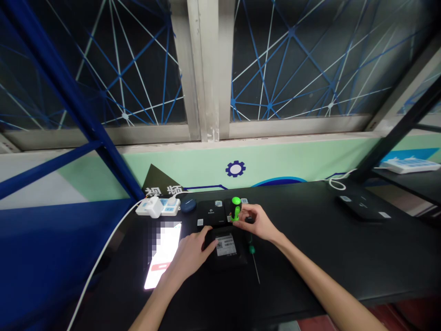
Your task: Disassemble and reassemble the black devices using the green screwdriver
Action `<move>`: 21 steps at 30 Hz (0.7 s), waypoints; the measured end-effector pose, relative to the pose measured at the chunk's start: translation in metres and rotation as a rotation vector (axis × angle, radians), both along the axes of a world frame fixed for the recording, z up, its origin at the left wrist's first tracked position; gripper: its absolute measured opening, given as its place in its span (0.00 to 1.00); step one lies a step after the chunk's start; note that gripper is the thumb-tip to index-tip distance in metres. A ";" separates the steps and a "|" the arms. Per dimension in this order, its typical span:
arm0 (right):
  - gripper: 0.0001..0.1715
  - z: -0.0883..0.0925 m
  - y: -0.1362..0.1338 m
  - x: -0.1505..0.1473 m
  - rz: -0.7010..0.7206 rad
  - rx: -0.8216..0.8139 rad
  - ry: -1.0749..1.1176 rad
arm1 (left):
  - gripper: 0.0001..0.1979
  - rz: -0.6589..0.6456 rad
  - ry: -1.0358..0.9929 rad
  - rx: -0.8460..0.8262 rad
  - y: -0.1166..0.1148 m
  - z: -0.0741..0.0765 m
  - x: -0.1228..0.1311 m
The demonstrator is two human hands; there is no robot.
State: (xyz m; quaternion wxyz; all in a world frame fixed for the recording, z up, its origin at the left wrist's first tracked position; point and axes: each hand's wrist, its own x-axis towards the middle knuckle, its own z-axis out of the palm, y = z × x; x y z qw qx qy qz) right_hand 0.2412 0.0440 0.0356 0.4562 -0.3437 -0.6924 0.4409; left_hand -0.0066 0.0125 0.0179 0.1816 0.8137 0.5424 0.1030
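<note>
On the black table, a dark rectangular device bears a white label. My left hand rests at its left side, thumb and fingers apart. My right hand has its fingers closed at a black and bright green object, which stands over the dark boxes behind the device. A screwdriver with a green and black handle lies right of the device, its shaft toward the front. Left of my left hand lies a phone with a lit screen, partly pixelated.
A white power strip with plugs and a dark blue mouse-like object sit at the back left. A black box lies behind my left hand. Another dark device lies at the right, near a white cable. Blue frame bars rise at left.
</note>
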 end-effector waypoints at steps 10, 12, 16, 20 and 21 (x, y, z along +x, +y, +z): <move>0.20 -0.007 0.002 -0.001 -0.049 -0.002 0.019 | 0.20 -0.010 -0.012 0.012 0.000 -0.001 -0.001; 0.16 -0.005 0.000 0.001 -0.031 0.005 0.000 | 0.21 -0.005 -0.009 0.016 0.000 -0.001 -0.001; 0.16 -0.003 0.000 0.002 -0.009 0.007 -0.008 | 0.20 -0.006 -0.005 0.012 0.000 0.000 0.000; 0.17 -0.007 0.002 0.000 -0.032 0.003 -0.008 | 0.21 -0.011 -0.009 0.015 0.000 0.000 -0.001; 0.18 -0.009 0.003 -0.001 -0.042 0.000 -0.003 | 0.20 -0.011 -0.011 0.015 0.000 0.000 -0.001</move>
